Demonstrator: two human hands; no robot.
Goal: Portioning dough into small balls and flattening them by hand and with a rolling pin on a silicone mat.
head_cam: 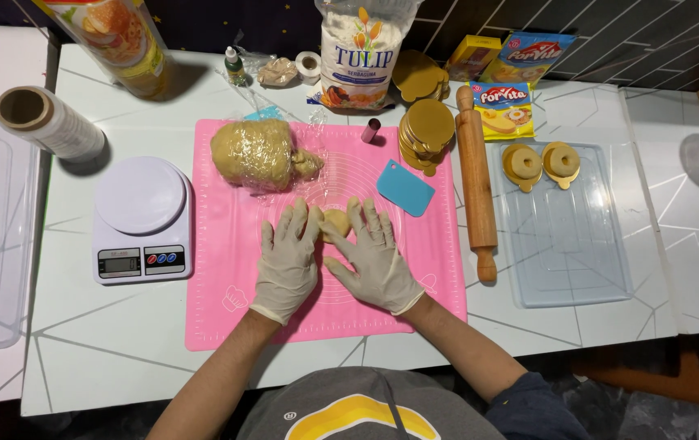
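Your left hand (287, 265) and right hand (375, 257), fingers spread flat and released, flank a small dough piece (335, 223) on the pink mat (227, 269).

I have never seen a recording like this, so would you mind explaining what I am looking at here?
There is no machine: one camera worn on a person's head looks down at their two gloved hands. The left hand and right hand press a small dough piece between their fingertips on a pink mat. Nearby lie a wrapped dough lump, a kitchen scale, a blue scraper, a rolling pin, gold discs and a clear tray.
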